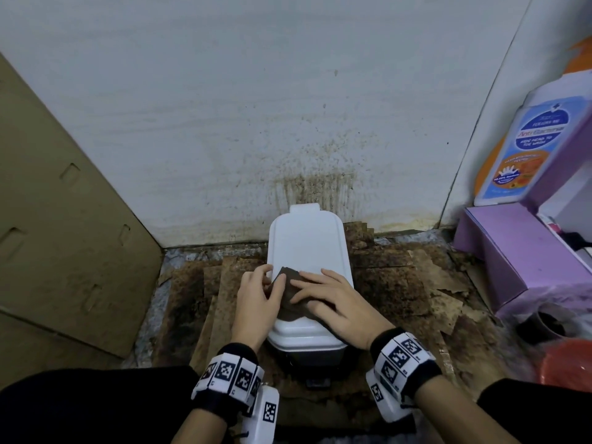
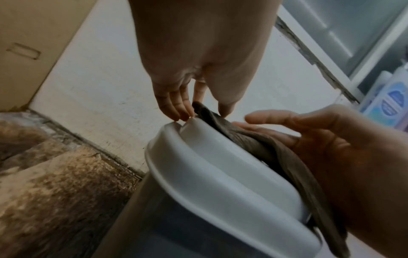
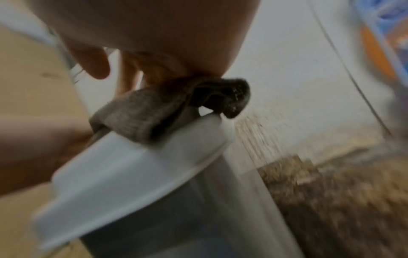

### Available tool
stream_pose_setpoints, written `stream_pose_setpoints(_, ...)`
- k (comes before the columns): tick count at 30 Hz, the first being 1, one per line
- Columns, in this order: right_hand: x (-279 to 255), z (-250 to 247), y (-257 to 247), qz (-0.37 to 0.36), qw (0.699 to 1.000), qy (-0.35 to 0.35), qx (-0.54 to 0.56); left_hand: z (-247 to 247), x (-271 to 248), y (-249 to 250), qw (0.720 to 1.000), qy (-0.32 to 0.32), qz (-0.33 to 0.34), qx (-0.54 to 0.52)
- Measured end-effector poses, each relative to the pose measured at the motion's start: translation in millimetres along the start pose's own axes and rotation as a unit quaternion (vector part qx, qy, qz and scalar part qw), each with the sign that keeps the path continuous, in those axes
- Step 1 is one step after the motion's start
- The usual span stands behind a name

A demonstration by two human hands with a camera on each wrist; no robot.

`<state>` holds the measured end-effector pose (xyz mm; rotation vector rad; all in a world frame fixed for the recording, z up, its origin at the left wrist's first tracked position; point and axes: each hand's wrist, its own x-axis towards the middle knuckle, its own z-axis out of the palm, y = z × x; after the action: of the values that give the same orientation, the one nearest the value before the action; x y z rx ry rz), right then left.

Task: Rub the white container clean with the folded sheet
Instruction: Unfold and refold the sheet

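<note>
A white container (image 1: 307, 248) with a flat lid stands on stained ground against the wall. A folded brown sheet (image 1: 290, 299) lies on the near part of its lid (image 2: 220, 162). My right hand (image 1: 307, 285) lies flat on the sheet with straight fingers and presses it down. The left hand (image 1: 272, 275) is at the lid's left edge. Its outer fingertips (image 2: 176, 115) touch the rim, and its thumb and index finger pinch the sheet's raised corner (image 2: 198, 107). In the blurred right wrist view the sheet (image 3: 150, 115) is bunched under my palm on the lid (image 3: 132, 171).
A brown cardboard panel (image 1: 64, 235) leans at the left. The wall (image 1: 314, 174) behind the container is spattered brown. Stained paper pieces (image 1: 400, 277) cover the ground. At the right stand a purple box (image 1: 519, 261), a labelled bottle (image 1: 528, 149) and a red object (image 1: 563, 363).
</note>
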<state>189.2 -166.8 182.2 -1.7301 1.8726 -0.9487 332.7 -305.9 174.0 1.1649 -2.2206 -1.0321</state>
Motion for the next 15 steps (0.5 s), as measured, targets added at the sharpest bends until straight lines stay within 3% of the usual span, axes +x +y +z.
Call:
stream_pose_setpoints(3,-12.1,2.1,6.7,0.071,0.984,0.148,0.07,2.7,-2.3,4.9,1.0,-0.006,0.009,0.021)
stream_pose_setpoints(6,-29.1,7.1,14.0,0.135,0.96,0.245,-0.002,6.0,-0.7,5.6,0.998,-0.026,0.038,0.045)
stream_pose_setpoints(10,-47.9,11.2,23.4,0.228,0.944,0.239,0.0,2.3,6.2,10.3,0.989,-0.07,0.078,0.103)
stream_pose_setpoints(15,-56.0,7.8,30.9,0.211,0.945,0.248,-0.013,0.9,11.4,18.6,0.989,-0.084,0.075,0.099)
